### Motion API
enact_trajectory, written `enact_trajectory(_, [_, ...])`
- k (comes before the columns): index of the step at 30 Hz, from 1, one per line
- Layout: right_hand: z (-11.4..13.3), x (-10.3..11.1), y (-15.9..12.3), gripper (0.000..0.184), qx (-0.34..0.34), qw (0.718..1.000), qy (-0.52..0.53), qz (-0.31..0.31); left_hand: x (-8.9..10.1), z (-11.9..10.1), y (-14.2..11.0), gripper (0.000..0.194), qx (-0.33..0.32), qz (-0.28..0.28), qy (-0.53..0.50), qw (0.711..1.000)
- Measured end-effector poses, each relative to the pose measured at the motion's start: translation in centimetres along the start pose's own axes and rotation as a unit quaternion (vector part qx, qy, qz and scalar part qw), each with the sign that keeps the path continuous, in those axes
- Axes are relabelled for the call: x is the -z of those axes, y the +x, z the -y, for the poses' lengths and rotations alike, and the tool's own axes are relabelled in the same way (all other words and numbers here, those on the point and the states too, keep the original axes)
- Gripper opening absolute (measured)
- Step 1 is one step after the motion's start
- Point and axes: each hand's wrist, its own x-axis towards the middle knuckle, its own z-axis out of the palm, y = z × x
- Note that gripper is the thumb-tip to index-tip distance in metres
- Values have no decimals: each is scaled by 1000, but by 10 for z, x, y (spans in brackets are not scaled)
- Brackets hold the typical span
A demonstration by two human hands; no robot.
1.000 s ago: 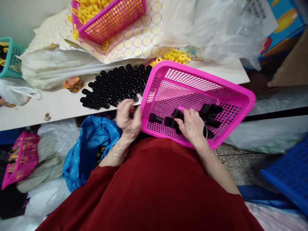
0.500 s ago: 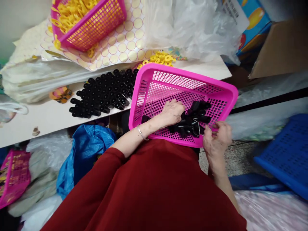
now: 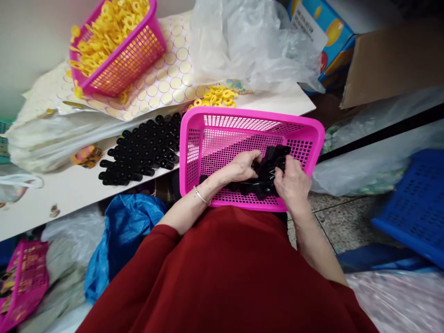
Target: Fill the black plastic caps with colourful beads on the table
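Observation:
A pink mesh basket [image 3: 251, 113] rests against my lap, tilted at the table's edge. Small black tube-like plastic pieces [image 3: 260, 188] lie heaped in its right half, with a bit of shiny metal among them. My left hand [image 3: 243, 167], a bracelet at its wrist, reaches in with thumb and fingers closed around one black piece. From the right, my right hand [image 3: 294, 182] dips in over the rim, its fingers curled on another black piece that they partly hide. On the table, left of the basket, similar black pieces [image 3: 142, 148] stand packed in slanted rows.
A second pink basket [image 3: 128, 60] full of yellow ring-ended pieces stands at the back left on a dotted sheet [image 3: 176, 83]. Loose yellow pieces [image 3: 217, 97] lie behind my basket. Clear plastic bags [image 3: 249, 51], a blue bag [image 3: 121, 231] and a blue crate [image 3: 412, 203] surround me.
My right hand has moved left from outside the basket's rim to the black pieces inside. My left hand has closed in on a black piece. The view has shifted slightly.

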Motion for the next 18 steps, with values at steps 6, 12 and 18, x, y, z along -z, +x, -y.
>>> enact_trajectory(6, [12, 12, 23, 34, 34, 995, -79, 55, 3, -10, -7, 34, -17, -35, -188, 981])
enact_trajectory(12, [-2, 6, 28, 19, 77, 994, 72, 9, 5, -9, -19, 31, -12, -79, -202, 976])
enact_trajectory(18, [-19, 4, 17, 25, -52, 862, 503, 23, 2, 7, -23, 30, -16, -119, -240, 963])
